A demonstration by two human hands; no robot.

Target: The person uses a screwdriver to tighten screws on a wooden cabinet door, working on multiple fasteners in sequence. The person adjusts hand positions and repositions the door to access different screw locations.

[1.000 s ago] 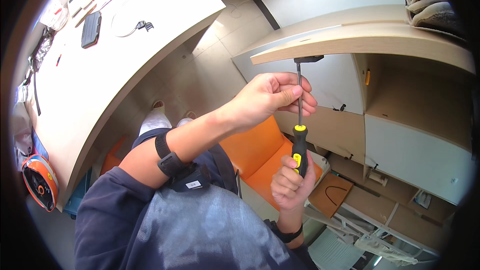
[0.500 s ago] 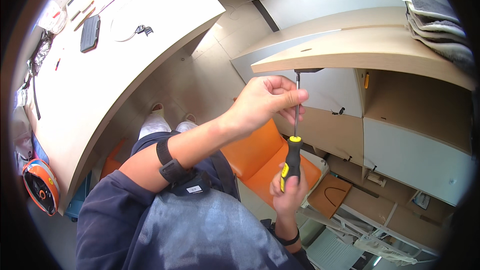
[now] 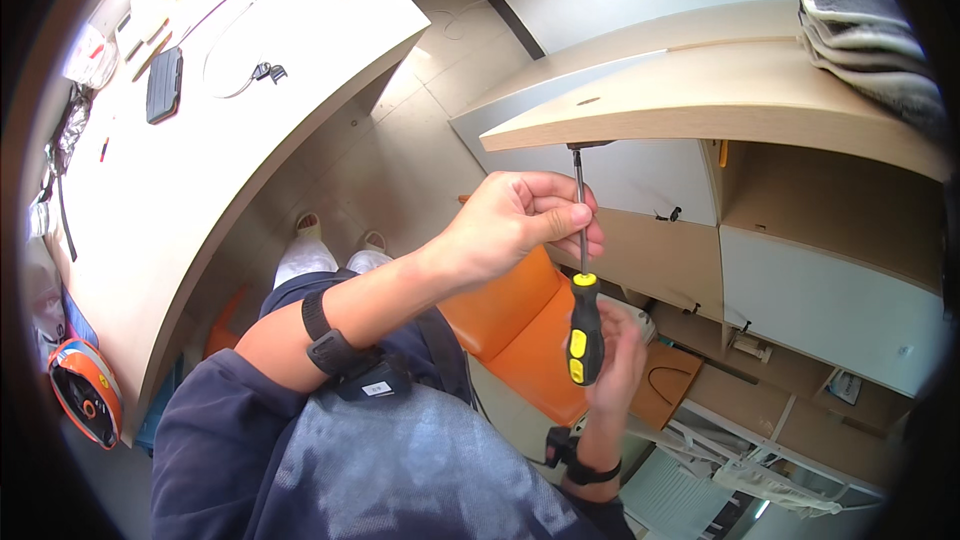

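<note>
A screwdriver (image 3: 585, 330) with a black and yellow handle stands nearly upright, handle down. Its metal shaft rises to a dark flat piece (image 3: 590, 145) on the underside of a light wood board (image 3: 700, 118). Thumb and fingers of my left hand (image 3: 530, 220) are closed around the shaft, below the board's edge. My right hand (image 3: 617, 355) is beside and partly behind the handle, its fingers loosened and slightly blurred; whether it touches the handle is hard to see.
An orange chair (image 3: 515, 330) stands below my hands. To the left, a white desk (image 3: 250, 130) carries a dark case (image 3: 165, 85) and cables. Open cabinets (image 3: 830, 220) are at right, and folded grey cloths (image 3: 865, 40) lie on the board.
My right hand has loosened from the screwdriver handle and shifted right. My left hand still holds the shaft. The whole view has shifted slightly.
</note>
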